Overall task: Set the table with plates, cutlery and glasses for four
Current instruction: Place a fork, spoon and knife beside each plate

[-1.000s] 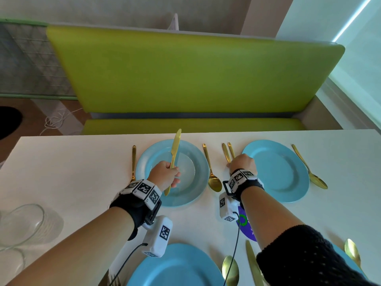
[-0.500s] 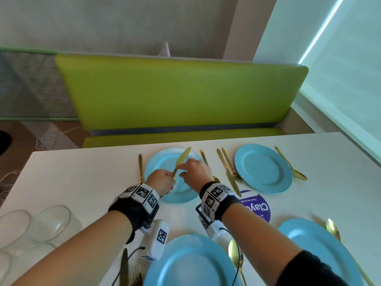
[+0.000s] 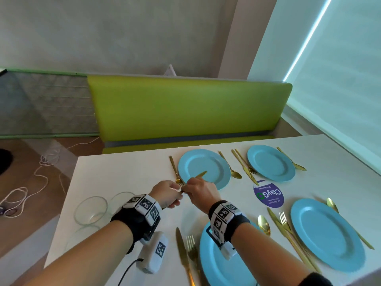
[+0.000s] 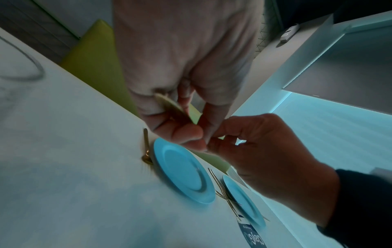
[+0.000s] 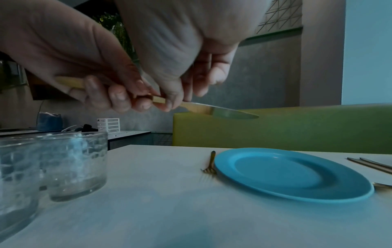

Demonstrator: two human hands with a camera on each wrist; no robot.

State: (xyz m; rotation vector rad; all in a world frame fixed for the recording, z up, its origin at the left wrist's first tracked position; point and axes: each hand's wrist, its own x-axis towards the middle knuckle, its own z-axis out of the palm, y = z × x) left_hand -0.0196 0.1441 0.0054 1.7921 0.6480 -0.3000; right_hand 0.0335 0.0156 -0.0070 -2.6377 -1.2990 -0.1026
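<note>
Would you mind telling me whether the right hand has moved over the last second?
Yes. The right hand has left the cutlery beside the far right plate and crossed leftward to the far left plate, where it pinches the gold knife with the left hand.

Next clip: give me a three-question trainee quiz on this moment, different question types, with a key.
1. True or false: the gold knife lies flat on the far-left blue plate.
2. Which hands hold the knife? A left only, B right only, C both.
3. Fill in: the piece lying just left of that plate is a gold ____.

Key: 1 false, it is held in the air; 2 C, left hand and right hand; 3 fork.
</note>
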